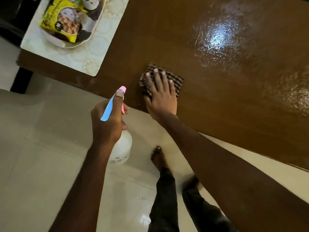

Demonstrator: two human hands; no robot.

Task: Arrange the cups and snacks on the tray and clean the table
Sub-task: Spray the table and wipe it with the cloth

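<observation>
My right hand point(161, 96) lies flat, fingers spread, pressing a folded brown checked cloth point(175, 79) onto the brown wooden table point(234, 97) near its front edge. My left hand point(108, 118) grips a white spray bottle point(121, 148) with a blue and pink trigger head, held over the floor just off the table edge. At the top left a white tray point(55, 41) holds a yellow snack packet point(61, 19) and white cups point(91, 3), partly cut off by the frame.
The tray sits on a pale patterned placemat point(80, 54) at the table's left corner. Wet, shiny patches point(215, 39) show on the tabletop to the right. Below is a light tiled floor point(41, 156) with my bare foot point(158, 158) and dark trousers.
</observation>
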